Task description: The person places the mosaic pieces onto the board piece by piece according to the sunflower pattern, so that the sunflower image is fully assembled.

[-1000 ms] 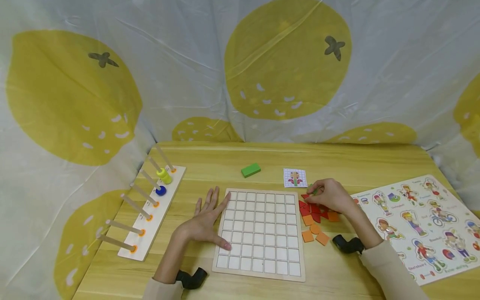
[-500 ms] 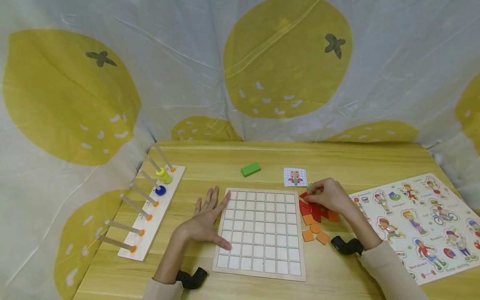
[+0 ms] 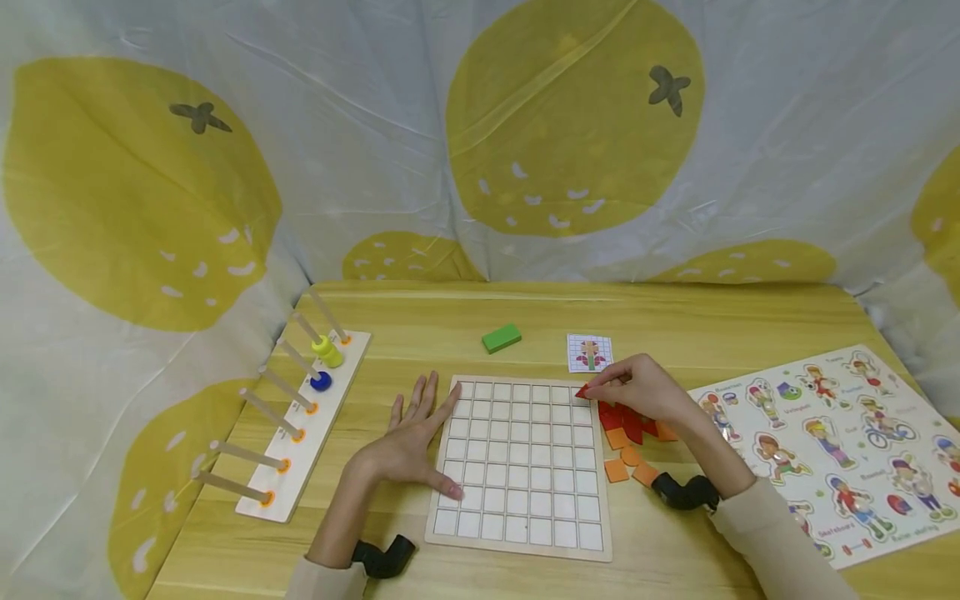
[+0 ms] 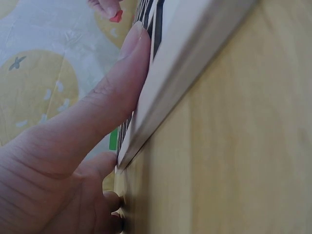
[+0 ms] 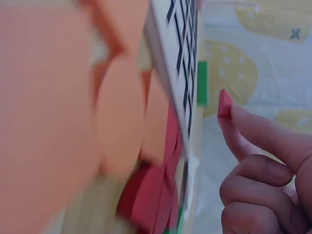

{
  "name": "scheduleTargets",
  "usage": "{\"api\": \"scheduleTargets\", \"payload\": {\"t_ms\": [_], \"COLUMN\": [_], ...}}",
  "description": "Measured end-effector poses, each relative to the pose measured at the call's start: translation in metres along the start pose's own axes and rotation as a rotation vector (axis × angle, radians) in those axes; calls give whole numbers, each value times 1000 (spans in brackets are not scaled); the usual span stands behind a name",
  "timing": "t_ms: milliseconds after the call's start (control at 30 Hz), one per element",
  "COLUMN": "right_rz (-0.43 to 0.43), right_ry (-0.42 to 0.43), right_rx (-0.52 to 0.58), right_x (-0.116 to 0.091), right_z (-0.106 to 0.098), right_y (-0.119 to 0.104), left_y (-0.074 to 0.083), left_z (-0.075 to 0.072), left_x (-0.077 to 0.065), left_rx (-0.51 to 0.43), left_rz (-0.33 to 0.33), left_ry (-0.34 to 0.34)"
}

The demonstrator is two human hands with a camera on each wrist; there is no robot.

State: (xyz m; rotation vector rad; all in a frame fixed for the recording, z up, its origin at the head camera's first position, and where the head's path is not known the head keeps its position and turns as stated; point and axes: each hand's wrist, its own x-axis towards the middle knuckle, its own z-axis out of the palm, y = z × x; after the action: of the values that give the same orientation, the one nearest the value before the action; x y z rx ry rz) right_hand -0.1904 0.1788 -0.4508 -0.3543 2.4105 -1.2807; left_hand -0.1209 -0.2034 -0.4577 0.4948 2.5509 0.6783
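The right hand [image 3: 643, 390] pinches a small red flat tile [image 3: 582, 391] over the far right corner of the square wooden grid board [image 3: 517, 462], every cell bare, while the left hand [image 3: 411, 440] lies flat, steadying its left edge on the table [image 3: 675, 321]

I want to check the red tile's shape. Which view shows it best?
The right wrist view: the red tile sits large at the right hand's fingertips. The head view shows it tiny; the left wrist view shows a small red bit.
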Motion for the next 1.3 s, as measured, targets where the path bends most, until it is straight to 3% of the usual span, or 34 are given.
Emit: {"api": "scheduleTargets", "payload": {"t_ms": [167,333,600,833,1300], "right_rz": [-4,-10,4,-17,-50], "right_ry": [-82,-93,-46,-87,-68], "right_rx": [12,-15,-46,3,-67], "right_x": [11,18,21,22,26], "right_z": [20,33,33,32,48], "right_y": [-16,-23,-20,-20,-30], "left_y": [0,0,0,0,-1], "left_z": [-1,-1,0,0,1], "left_x": [-1,-1,0,-1,-1], "left_rx": [-11,-12,-3,-9,-3], "left_rz": [-1,7,11,10,14], "left_ry": [2,0,0,1,5]}}
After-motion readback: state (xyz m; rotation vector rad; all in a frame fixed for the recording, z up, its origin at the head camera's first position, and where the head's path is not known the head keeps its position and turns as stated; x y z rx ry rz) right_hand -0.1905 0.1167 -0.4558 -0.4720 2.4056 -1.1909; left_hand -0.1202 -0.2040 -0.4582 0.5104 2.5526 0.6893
